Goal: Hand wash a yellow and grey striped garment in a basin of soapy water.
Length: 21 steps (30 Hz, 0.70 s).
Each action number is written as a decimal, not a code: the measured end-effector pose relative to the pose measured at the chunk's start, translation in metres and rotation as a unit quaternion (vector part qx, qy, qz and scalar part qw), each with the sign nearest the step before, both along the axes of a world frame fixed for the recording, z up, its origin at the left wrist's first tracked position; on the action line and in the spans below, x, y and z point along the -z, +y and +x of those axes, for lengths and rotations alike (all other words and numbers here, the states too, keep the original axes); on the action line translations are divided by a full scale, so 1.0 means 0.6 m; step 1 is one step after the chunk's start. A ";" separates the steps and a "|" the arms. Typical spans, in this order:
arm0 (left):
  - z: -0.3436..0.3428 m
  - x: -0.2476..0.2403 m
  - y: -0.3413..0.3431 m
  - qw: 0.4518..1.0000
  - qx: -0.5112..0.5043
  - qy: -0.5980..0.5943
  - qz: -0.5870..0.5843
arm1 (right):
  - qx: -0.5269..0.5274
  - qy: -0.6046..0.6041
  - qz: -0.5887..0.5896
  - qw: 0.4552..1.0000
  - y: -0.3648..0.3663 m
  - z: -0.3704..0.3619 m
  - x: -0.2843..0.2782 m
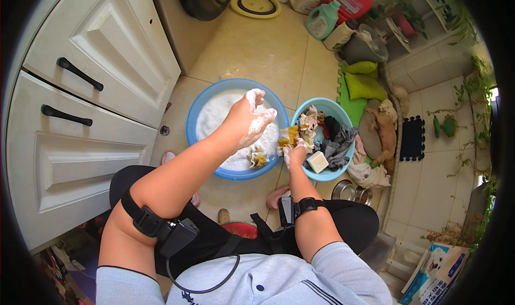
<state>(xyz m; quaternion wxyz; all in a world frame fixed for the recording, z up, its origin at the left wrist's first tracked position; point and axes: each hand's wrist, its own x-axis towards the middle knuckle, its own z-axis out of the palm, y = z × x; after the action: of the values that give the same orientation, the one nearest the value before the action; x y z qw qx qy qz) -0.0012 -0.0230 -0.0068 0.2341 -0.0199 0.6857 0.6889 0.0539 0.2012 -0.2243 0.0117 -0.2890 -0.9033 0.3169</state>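
Observation:
My left hand (253, 121), coated in suds, is raised over the blue basin (191, 123) with its fingers apart and nothing in it. White foam (220, 112) fills that basin, and part of a yellow-and-white cloth (258, 158) pokes out near its front right. My right hand (295, 153), also soapy, is closed on a patterned yellow-and-white cloth (289, 135) where the two basins meet. Beside that hand, a pale soap bar (318, 162) lies on grey clothes (339, 148) in the smaller light-blue basin (350, 123). Other bunched garments (309, 121) lie there too.
White cabinets (102, 144) stand at the left. Several bottles, including a mint-green one (323, 20), line the back right. At the right are green cushions (365, 85), a brown dog-shaped thing (383, 133), metal bowls (344, 190) and a white cloth (370, 175).

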 end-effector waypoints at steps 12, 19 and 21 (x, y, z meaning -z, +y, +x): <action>-0.003 -0.009 -0.001 0.999 0.014 0.028 -0.018 | 0.142 -0.009 -0.647 0.749 0.039 -0.047 -0.058; 0.003 -0.035 0.007 0.999 -0.030 -0.037 0.018 | 0.083 0.048 -0.814 0.573 -0.071 -0.058 -0.362; 0.012 -0.072 0.020 0.983 -0.040 -0.134 0.118 | 0.042 0.025 -0.832 0.552 -0.079 -0.054 -0.407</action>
<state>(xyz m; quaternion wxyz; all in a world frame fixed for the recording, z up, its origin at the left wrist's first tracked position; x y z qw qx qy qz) 0.0059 -0.0109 0.0365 0.2970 -0.1113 0.5604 0.7651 0.0212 0.1536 0.0199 -0.1978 -0.1996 -0.2226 0.9335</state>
